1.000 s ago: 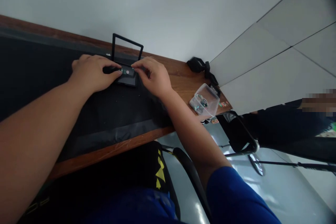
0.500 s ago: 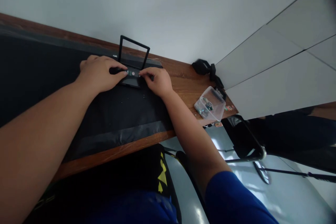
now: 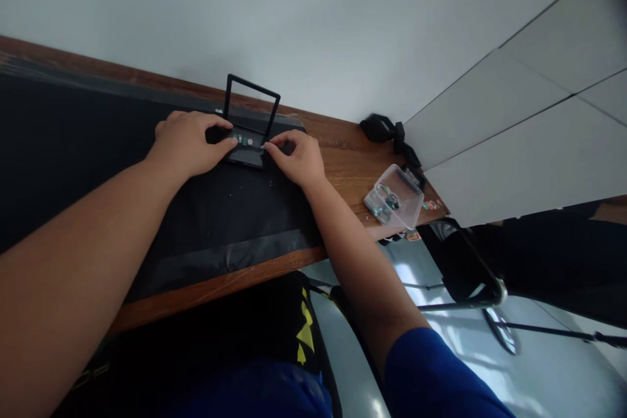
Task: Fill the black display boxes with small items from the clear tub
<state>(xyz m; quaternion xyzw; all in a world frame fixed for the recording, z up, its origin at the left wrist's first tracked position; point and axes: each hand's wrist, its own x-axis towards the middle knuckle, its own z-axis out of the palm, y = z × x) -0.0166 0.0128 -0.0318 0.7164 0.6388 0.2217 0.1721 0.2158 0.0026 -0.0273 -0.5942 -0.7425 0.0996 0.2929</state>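
- Two hands rest on the small black flat base (image 3: 245,151) with its upright black rectangular frame (image 3: 251,104), at the far edge of the black mat (image 3: 73,144) on the brown wooden tabletop (image 3: 343,157).
- Left hand (image 3: 189,142): fingers curled, thumb tip pressed on the base's left end.
- Right hand (image 3: 296,155): fingertips pinched together at the base's right edge.

Both forearms are bare from wrist to above the elbow. The left hand (image 3: 189,142) and right hand (image 3: 298,157) wear no gloves, rings or watch. A blue short sleeve (image 3: 441,375) covers the right upper arm. Blue cloth (image 3: 255,388) of the same shade shows at the lap, under a black garment with yellow triangular markings (image 3: 304,333).
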